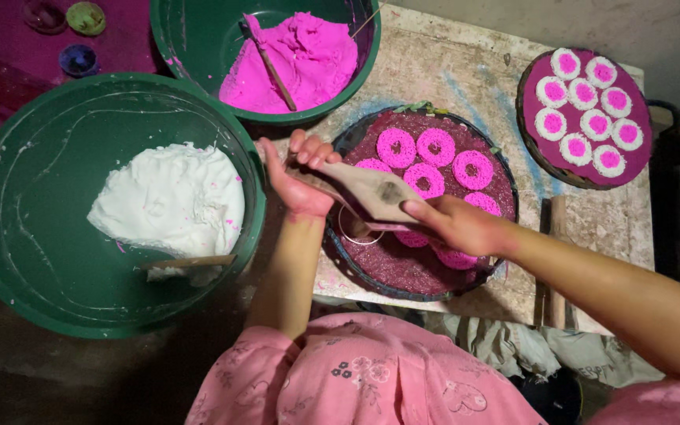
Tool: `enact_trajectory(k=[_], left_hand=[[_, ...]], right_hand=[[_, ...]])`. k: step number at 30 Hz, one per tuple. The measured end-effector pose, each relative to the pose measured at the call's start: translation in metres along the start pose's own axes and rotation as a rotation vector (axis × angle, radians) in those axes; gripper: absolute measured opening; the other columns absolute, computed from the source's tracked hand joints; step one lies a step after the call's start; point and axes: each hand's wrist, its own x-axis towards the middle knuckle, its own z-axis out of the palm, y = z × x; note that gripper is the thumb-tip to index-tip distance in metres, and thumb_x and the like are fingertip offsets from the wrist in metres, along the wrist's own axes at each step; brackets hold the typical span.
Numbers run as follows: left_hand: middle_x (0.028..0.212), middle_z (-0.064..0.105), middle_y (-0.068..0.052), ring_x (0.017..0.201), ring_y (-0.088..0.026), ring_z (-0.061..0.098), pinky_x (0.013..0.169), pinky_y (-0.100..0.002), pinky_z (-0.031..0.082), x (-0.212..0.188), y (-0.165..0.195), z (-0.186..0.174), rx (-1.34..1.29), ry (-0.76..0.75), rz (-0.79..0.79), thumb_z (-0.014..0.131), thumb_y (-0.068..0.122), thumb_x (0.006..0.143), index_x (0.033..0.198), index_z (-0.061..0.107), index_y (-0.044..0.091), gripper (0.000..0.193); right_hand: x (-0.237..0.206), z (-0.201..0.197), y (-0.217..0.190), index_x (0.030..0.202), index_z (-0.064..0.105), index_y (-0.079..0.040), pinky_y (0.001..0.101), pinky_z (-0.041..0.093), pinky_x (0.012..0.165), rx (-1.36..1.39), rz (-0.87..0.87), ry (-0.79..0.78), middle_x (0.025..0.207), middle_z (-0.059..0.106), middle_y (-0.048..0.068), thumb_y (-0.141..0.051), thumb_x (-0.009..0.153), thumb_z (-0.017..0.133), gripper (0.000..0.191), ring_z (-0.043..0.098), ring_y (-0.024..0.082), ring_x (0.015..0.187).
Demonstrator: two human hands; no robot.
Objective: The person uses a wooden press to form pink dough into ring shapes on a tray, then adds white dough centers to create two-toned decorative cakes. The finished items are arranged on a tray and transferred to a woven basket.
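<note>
With a brown cone (371, 191) gripped closed between the left hand (302, 177) and right hand (454, 224) just above the tray (505, 169), nearby pink rings (434, 161) were judged at risk of smudging from a slip.

Dim corners, brighter centre — soft, slightly grainy

Single head-worn view, looking steeply down, close over the table (466, 75) (no second view), hands mid-frame
</note>
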Motion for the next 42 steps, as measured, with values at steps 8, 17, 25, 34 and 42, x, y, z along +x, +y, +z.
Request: enact_trajectory(k=[8,17,25,34,42], left_hand=[[0.072,0.037,0.008,0.067,-0.009,0.040,0.078,-0.031,0.040,-0.012,-0.013,-0.015,-0.034,0.112,0.042,0.049,0.060,0.102,0.083,0.044,0.021,0.044],[0.067,0.032,0.008,0.062,-0.009,0.034,0.071,-0.031,0.037,0.016,-0.019,-0.001,0.058,0.039,0.057,0.048,0.060,0.103,0.077,0.041,0.019,0.049],[0.065,0.029,0.007,0.057,-0.009,0.030,0.063,-0.029,0.032,0.006,0.005,0.016,0.185,0.045,0.105,0.046,0.059,0.106,0.077,0.040,0.018,0.051],[0.078,0.048,-0.001,0.075,-0.017,0.049,0.076,-0.036,0.046,-0.002,-0.047,-0.013,0.086,0.187,0.015,0.044,0.051,0.105,0.090,0.051,0.014,0.041],[0.138,0.057,-0.012,0.130,-0.037,0.049,0.108,-0.053,0.035,-0.087,-0.045,0.002,2.293,0.056,-0.009,0.090,0.033,0.073,0.143,0.043,0.010,0.088]], right_hand=[[-0.004,0.007,-0.003,0.098,0.077,-0.003,0.0456,0.053,0.070,-0.091,0.033,0.019,0.066,0.067,0.016,-0.070,0.094,0.034,0.080,0.069,0.028,0.067],[0.001,0.005,-0.001,0.118,0.067,-0.002,0.0518,0.050,0.078,-0.186,-0.123,0.258,0.082,0.071,0.026,-0.062,0.095,0.040,0.070,0.070,0.042,0.082],[0.018,0.029,0.001,0.113,0.068,0.001,0.0494,0.050,0.077,-0.057,-0.276,0.244,0.083,0.068,0.026,-0.057,0.100,0.040,0.065,0.070,0.039,0.082],[-0.006,-0.010,0.035,0.105,0.072,-0.004,0.0474,0.052,0.077,-0.260,0.076,0.213,0.079,0.071,0.020,-0.062,0.097,0.045,0.065,0.070,0.030,0.076],[-0.036,-0.010,0.137,0.085,0.059,-0.002,0.0335,0.040,0.055,0.333,-0.265,0.539,0.067,0.053,0.006,-0.060,0.110,0.038,0.067,0.048,0.015,0.061]])
